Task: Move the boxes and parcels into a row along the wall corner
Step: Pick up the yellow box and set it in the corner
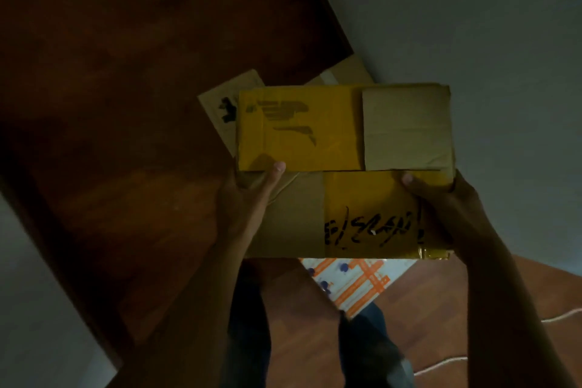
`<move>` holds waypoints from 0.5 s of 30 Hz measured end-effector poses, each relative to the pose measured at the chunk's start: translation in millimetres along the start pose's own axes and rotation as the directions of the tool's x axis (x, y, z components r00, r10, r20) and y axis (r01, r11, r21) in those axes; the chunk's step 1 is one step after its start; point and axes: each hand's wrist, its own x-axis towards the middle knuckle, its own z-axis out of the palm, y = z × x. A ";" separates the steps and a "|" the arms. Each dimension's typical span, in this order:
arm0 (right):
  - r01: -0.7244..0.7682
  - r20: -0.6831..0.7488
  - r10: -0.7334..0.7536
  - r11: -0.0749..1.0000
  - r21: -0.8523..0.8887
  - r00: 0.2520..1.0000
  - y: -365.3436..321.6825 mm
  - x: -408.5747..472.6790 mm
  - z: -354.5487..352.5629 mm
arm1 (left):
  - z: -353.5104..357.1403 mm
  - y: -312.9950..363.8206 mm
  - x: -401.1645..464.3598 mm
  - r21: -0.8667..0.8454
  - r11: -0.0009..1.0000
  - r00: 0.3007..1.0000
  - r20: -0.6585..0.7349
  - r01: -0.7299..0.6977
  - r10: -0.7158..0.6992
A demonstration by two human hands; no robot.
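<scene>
The person stands over the wooden floor (132, 198) with a yellow-taped cardboard box (345, 167) held out in front at about waist height, both arms stretched forward. The left hand (248, 198) cups the box's left side, thumb laid over the top edge and the other fingers hidden beneath, closed on the cardboard. The right hand (441, 195) does the same on the right side, thumb on top near the corner, gripping the box. Holding it by opposite sides keeps it level, which makes sense for a wide, flat box whose flaps are only taped over.

The box hangs in the air, close to the pale wall (472, 25) that runs down the right of the view. Beyond it, on the floor and partly hidden behind it, lie a flat pale parcel (220, 104) with black marks and a plain brown box (346, 71) that sits just beside the wall. Those look like the beginning of the row, so I would guess this one is being carried to join them. Below the held box, near the person's legs, a white parcel (349, 283) with orange tape lies on the floor, apparently not yet lined up. A thin white cord (441, 365) trails across the floor to the right.
</scene>
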 end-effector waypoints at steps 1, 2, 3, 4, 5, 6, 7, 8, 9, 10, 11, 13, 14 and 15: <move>0.014 0.018 -0.014 1.000 -0.007 1.000 -14.5 -0.4 20.3 | -23.4 4.2 4.5 -0.020 1.000 1.000 -0.024 0.002 -0.003; 0.027 0.042 -0.026 1.000 -0.016 0.999 -28.3 -0.1 41.9 | -47.1 6.4 9.7 -0.030 1.000 0.999 -0.053 0.003 -0.005; 0.037 0.064 -0.035 0.999 -0.021 0.997 -41.4 0.4 64.4 | -70.5 8.0 15.3 -0.041 0.999 0.996 -0.091 0.001 -0.005; 0.048 0.084 -0.045 0.998 -0.028 0.995 -53.7 2.1 87.5 | -94.9 7.4 22.6 -0.052 0.999 0.991 -0.131 0.001 -0.008; 0.065 0.111 -0.061 0.997 -0.034 0.992 -66.4 2.7 112.0 | -117.8 9.1 28.2 -0.059 0.998 0.985 -0.173 -0.001 -0.010; 0.086 0.149 -0.080 0.996 -0.035 0.986 -79.3 3.2 136.5 | -141.4 8.6 34.9 -0.068 0.998 0.976 -0.217 -0.008 -0.007; 0.103 0.193 -0.095 0.994 -0.037 0.977 -91.5 4.1 161.0 | -163.4 7.6 41.8 -0.067 0.998 0.965 -0.262 -0.021 0.003; 0.120 0.231 -0.106 0.992 -0.048 0.967 -103.1 6.5 184.0 | -183.4 6.2 48.6 -0.062 0.998 0.953 -0.304 -0.026 0.006; 0.138 0.272 -0.114 0.988 -0.072 0.955 -114.4 9.0 206.9 | -201.7 6.1 54.4 -0.055 0.998 0.940 -0.340 -0.019 -0.001; 0.153 0.312 -0.119 0.984 -0.087 0.943 -124.9 12.7 228.5 | -218.6 6.1 60.8 -0.050 0.999 0.932 -0.363 -0.002 -0.016; 0.158 0.337 -0.118 0.983 -0.094 0.934 -133.1 19.1 247.9 | -233.0 8.1 68.6 -0.053 0.998 0.926 -0.376 0.017 -0.035; 0.158 0.364 -0.113 0.983 -0.096 0.925 -151.2 33.0 283.1 | -256.1 11.9 89.3 -0.077 0.996 0.918 -0.392 0.035 -0.062; 0.159 0.370 -0.113 0.982 -0.098 0.922 -159.9 39.8 297.5 | -265.8 14.2 101.1 -0.076 0.997 0.915 -0.398 0.032 -0.060; 0.163 0.378 -0.115 0.982 -0.099 0.919 -169.2 46.3 310.8 | -273.9 19.1 113.1 -0.075 0.997 0.914 -0.401 0.027 -0.055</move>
